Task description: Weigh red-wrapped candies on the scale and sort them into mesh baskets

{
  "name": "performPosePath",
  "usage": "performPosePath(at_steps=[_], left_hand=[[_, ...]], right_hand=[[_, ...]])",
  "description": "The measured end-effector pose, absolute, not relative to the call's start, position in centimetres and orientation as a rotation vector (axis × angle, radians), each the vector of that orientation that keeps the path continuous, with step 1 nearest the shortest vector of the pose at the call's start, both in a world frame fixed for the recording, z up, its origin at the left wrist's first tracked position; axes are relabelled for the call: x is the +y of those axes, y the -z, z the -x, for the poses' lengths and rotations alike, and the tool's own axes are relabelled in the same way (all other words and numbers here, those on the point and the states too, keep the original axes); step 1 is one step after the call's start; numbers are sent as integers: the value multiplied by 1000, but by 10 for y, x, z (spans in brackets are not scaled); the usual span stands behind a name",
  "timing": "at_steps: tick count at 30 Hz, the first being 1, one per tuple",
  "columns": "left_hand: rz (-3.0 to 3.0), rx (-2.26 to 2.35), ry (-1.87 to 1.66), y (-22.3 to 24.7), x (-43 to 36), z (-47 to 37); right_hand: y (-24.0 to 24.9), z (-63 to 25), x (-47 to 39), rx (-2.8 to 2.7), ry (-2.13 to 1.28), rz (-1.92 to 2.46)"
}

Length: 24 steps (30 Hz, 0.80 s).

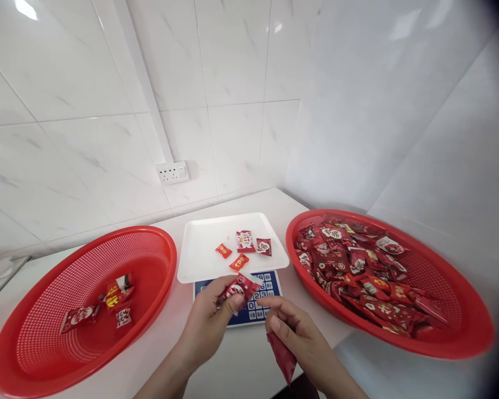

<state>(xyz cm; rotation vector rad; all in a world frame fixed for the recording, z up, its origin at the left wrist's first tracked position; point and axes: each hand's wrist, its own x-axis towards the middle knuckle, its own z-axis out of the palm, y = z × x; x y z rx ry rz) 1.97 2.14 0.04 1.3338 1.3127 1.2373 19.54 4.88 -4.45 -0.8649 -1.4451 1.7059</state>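
Observation:
Pinched between the thumb and fingers of my left hand (210, 321) is a red candy packet (238, 287) with white print, raised in front of the scale's keypad. My right hand (293, 327) is closed on a dark red packet (281, 357) that hangs down below the fingers. Just beyond both hands is a scale with a blue keypad (258, 316) and a white tray (199, 244) on top. Several small packets lie on the tray, among them a red and white one (245, 241) and an orange-red one (238, 261).
At the left stands a red plastic basket (37, 310) with several packets inside. Another red basket (469, 327), heaped with red packets (357, 266), is at the right. A tiled wall with a power socket (173, 173) rises behind the white table (216, 366).

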Motion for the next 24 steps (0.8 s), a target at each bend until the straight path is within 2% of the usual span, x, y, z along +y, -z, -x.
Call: performPosePath(at_steps=[5,13,20,24], left_hand=[[-1397,1695,-1319,9,40,7],[-1738,2121,-1198,27,53,29],[-1828,2039,-1152,22,54,32],[-1918,2137,-1084,26,62,37]], right_hand=[[63,-201,44,-1354,-1694,1011],[66,-205,45,-1408,-1676,1055],[68,-202,45,-1398,-1691,1065],[68,-201,44,-1397,-1682,1062]])
